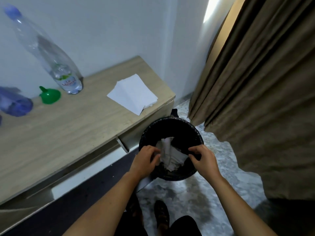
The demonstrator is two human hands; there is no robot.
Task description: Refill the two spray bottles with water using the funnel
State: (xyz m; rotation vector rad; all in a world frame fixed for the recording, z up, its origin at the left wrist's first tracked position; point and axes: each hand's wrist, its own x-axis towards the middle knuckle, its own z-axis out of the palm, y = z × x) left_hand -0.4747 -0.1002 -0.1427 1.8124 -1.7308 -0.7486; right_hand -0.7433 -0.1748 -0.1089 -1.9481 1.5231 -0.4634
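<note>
Head view: both hands are over a black bin [171, 133] on the floor, just beside the bench [68, 130] corner. The left hand [146, 159] has its fingers curled and pinching crumpled white tissue [170, 155] that sits in the bin's mouth. The right hand [204, 159] has its fingers curled near the dark liner at the near rim; whether they grip the liner or only touch it, I cannot tell.

The step looks like discarding used tissue. To do it well, push the wad down past the rim before letting go, so nothing springs back out, and steady the liner with the right hand so it does not slip into the bin.

The task's things are all on the bench, well apart from the hands: a green funnel [50, 96] lying on its mouth near the wall, a nearly empty water bottle [51, 57] upright just beside it, and a blurred blue spray bottle [13, 103] at the left edge. Only one spray bottle shows clearly. A stack of clean napkins [134, 92] lies near the bench corner.
</note>
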